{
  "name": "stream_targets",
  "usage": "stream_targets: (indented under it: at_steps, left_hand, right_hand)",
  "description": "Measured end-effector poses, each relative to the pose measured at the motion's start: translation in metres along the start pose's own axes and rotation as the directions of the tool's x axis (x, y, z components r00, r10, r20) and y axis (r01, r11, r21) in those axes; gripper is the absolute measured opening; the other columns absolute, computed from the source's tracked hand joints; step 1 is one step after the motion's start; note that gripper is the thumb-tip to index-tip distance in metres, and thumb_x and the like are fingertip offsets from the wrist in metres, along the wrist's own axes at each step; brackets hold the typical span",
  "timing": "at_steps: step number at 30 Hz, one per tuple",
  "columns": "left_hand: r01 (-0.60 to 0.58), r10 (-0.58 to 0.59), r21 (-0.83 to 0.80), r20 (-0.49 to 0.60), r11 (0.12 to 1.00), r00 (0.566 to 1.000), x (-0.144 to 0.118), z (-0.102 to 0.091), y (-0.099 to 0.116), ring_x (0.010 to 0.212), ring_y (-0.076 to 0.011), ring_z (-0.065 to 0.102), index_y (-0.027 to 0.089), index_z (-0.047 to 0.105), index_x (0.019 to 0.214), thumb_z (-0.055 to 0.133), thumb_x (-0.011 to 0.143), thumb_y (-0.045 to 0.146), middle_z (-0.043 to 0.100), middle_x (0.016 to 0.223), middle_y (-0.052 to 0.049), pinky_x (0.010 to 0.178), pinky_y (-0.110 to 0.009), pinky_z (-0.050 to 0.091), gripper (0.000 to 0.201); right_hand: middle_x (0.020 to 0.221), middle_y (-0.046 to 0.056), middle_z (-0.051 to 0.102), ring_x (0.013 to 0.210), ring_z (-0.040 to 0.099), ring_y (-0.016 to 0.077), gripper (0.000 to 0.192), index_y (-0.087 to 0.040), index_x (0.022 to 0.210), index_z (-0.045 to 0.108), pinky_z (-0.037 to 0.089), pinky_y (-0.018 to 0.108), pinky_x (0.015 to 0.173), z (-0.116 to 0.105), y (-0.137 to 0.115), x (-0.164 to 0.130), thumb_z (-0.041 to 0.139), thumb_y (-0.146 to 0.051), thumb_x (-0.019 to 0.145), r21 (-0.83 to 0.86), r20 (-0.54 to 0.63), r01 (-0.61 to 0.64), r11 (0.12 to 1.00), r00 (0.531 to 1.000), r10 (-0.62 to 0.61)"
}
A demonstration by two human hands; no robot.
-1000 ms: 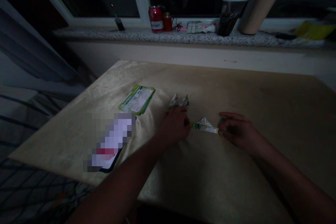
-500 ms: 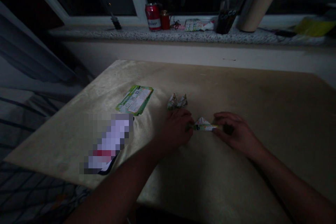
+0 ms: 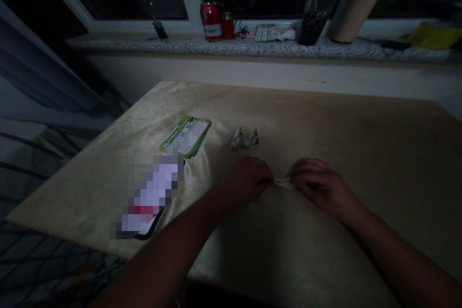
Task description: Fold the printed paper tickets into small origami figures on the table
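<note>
Between my two hands, low over the tabletop, is a small piece of folded paper (image 3: 282,182), blurred and mostly covered by fingers. My left hand (image 3: 249,180) pinches its left end, fingers curled together. At its right end, my right hand (image 3: 319,182) grips with thumb and fingertips; those fingers are smeared a little by motion. Just beyond the left hand stands a folded paper piece (image 3: 244,139) with two pointed peaks, printed in green and white. Farther left lies a stack of green printed sheets (image 3: 187,135).
A phone (image 3: 151,197), its screen pixelated, lies left of my left forearm on the pale tablecloth (image 3: 361,125). Along the granite windowsill (image 3: 180,46) stand a red can (image 3: 211,21), a red lighter-like object (image 3: 227,26), a lidded cup (image 3: 317,12) and a cardboard tube (image 3: 361,2).
The folded paper showed a printed triangle and strip before; now only a pale, narrow part shows. My hands have come closer together, the left shifting right.
</note>
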State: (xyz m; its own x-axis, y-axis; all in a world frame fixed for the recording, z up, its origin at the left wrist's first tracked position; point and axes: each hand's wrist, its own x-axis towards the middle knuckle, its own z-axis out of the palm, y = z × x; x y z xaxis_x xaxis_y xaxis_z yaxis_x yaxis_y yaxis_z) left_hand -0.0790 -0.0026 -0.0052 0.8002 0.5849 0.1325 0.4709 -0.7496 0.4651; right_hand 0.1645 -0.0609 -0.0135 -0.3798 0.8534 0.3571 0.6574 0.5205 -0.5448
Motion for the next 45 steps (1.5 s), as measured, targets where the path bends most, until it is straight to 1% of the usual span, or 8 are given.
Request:
stream_targets:
  at_steps: [3, 7, 12, 20, 25, 31, 38, 45]
  left_hand:
    - [-0.05, 0.05, -0.01, 0.012, 0.999, 0.999, -0.001, -0.003, -0.002, 0.096, -0.0178, 0.063, 0.022, 0.07, 0.094, 0.06, 0.09, 0.022, 0.073, 0.097, 0.0, 0.094, -0.033, 0.038, 0.01]
    - [-0.059, 0.059, 0.002, 0.028, 0.998, 0.998, -0.001, -0.005, -0.002, 0.094, -0.0171, 0.063, 0.021, 0.07, 0.095, 0.061, 0.092, 0.023, 0.073, 0.095, 0.0, 0.093, -0.033, 0.038, 0.01]
    - [-0.039, 0.039, -0.003, 0.037, 0.999, 0.999, -0.001, -0.006, 0.0, 0.096, -0.0179, 0.063, 0.021, 0.069, 0.098, 0.059, 0.093, 0.023, 0.072, 0.098, -0.001, 0.094, -0.033, 0.039, 0.011]
    - [-0.007, 0.009, -0.038, 0.035, 0.999, 0.999, 0.0, -0.001, -0.003, 0.098, -0.0188, 0.064, 0.021, 0.069, 0.099, 0.061, 0.091, 0.022, 0.073, 0.099, -0.001, 0.094, -0.034, 0.04, 0.012]
    - [0.086, -0.082, -0.097, 0.046, 0.992, 0.996, 0.005, -0.003, -0.001, 0.089, -0.0182, 0.067, 0.02, 0.072, 0.095, 0.064, 0.084, 0.02, 0.075, 0.091, 0.0, 0.089, -0.032, 0.043, 0.013]
    - [0.218, -0.208, -0.198, 0.07, 0.956, 0.976, 0.011, -0.002, 0.005, 0.079, -0.0149, 0.067, 0.018, 0.073, 0.091, 0.063, 0.078, 0.016, 0.075, 0.084, 0.0, 0.08, -0.025, 0.048, 0.017]
    - [0.311, -0.307, -0.124, 0.048, 0.942, 0.95, 0.014, 0.0, 0.013, 0.085, -0.0179, 0.067, 0.018, 0.075, 0.089, 0.064, 0.073, 0.018, 0.075, 0.09, -0.003, 0.083, -0.029, 0.049, 0.02]
    - [0.36, -0.358, -0.045, 0.05, 0.932, 0.932, 0.011, -0.008, 0.015, 0.085, -0.0215, 0.067, 0.024, 0.081, 0.085, 0.064, 0.077, 0.028, 0.075, 0.084, -0.003, 0.091, -0.038, 0.045, 0.019]
  right_hand:
    - [0.097, 0.003, 0.075, 0.099, 0.067, 0.0229, 0.016, -0.027, 0.09, 0.076, 0.049, 0.043, 0.09, -0.003, 0.0, -0.003, 0.062, -0.018, 0.087, -0.104, 0.054, 0.027, 0.994, 0.998, -0.022]
    - [0.103, 0.005, 0.073, 0.103, 0.064, 0.0242, 0.02, -0.025, 0.097, 0.075, 0.046, 0.044, 0.095, -0.004, -0.006, -0.007, 0.063, -0.016, 0.084, -0.183, 0.125, 0.032, 0.983, 0.992, -0.009]
    - [0.103, 0.007, 0.071, 0.101, 0.063, 0.0241, 0.017, -0.024, 0.102, 0.074, 0.047, 0.043, 0.093, 0.002, -0.018, -0.005, 0.061, -0.027, 0.091, -0.183, 0.146, 0.025, 0.983, 0.989, 0.002]
    - [0.105, 0.009, 0.069, 0.099, 0.061, 0.0233, 0.018, -0.02, 0.105, 0.074, 0.048, 0.041, 0.09, 0.011, -0.024, -0.001, 0.06, -0.023, 0.093, -0.146, 0.136, 0.046, 0.988, 0.99, -0.026]
    - [0.104, 0.01, 0.069, 0.098, 0.06, 0.0251, 0.021, -0.02, 0.106, 0.073, 0.049, 0.043, 0.087, 0.02, -0.028, -0.002, 0.056, -0.017, 0.094, -0.113, 0.132, 0.091, 0.989, 0.988, -0.076]
    - [0.106, 0.01, 0.069, 0.098, 0.06, 0.025, 0.021, -0.017, 0.104, 0.073, 0.049, 0.043, 0.088, 0.024, -0.031, -0.001, 0.056, -0.012, 0.092, -0.106, 0.164, 0.094, 0.99, 0.984, -0.076]
    - [0.102, 0.009, 0.07, 0.096, 0.061, 0.0241, 0.02, -0.016, 0.102, 0.073, 0.05, 0.041, 0.089, 0.023, -0.032, 0.001, 0.059, -0.009, 0.089, -0.097, 0.17, 0.076, 0.992, 0.984, -0.059]
    - [0.099, 0.009, 0.07, 0.094, 0.062, 0.0237, 0.02, -0.015, 0.103, 0.072, 0.051, 0.042, 0.089, 0.021, -0.034, 0.004, 0.058, -0.01, 0.089, -0.091, 0.159, 0.061, 0.994, 0.986, -0.046]
